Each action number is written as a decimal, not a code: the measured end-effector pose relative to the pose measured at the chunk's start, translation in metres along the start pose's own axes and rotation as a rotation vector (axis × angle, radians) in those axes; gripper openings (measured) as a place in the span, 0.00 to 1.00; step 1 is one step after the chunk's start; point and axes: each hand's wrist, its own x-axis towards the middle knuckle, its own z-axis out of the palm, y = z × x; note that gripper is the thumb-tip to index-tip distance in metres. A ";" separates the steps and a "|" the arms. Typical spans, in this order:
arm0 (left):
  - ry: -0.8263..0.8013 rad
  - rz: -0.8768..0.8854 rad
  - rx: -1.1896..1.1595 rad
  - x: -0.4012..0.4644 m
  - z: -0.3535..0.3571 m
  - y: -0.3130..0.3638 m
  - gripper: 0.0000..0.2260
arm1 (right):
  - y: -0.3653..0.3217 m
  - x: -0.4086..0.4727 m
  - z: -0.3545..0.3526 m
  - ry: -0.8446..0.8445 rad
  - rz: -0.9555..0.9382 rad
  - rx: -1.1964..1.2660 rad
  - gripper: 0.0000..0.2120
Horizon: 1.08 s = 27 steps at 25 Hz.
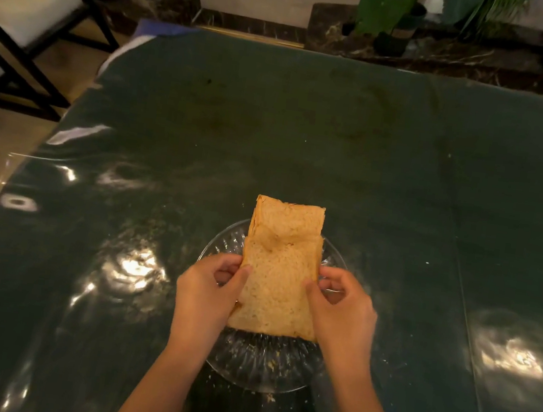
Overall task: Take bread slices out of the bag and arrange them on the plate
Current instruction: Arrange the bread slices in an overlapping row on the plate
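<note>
Dark glossy table (pixel 341 139) w/ clear film over it, crumbs scattered near us. Glass plate (pixel 263 363) sits centre-front, ribbed, near half bare. Bread slices (pixel 278 276) over plate: one lies at far rim, a second overlaps it, long axis running away from us. We hold that nearer slice by both side edges. Left hand (pixel 206 297) pinches left edge, thumb on top, fingers curled under; right hand (pixel 342 312) same on right edge. Both equally near. Bag not in view. Our guess: slice goes down toward near rim, overlap kept, soft crumb may tear if squeezed.
</note>
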 end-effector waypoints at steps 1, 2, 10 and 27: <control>-0.015 -0.014 -0.006 -0.002 -0.004 -0.002 0.09 | 0.000 -0.002 -0.002 -0.035 0.013 0.007 0.07; -0.032 -0.025 -0.004 -0.004 -0.007 -0.005 0.08 | 0.002 -0.006 -0.004 -0.065 0.025 0.009 0.07; -0.081 -0.063 0.115 -0.022 0.005 -0.027 0.04 | 0.031 -0.021 0.000 -0.094 0.128 -0.076 0.06; -0.506 -0.055 -0.111 0.030 -0.005 -0.018 0.21 | 0.017 0.031 0.003 -0.423 0.103 0.142 0.17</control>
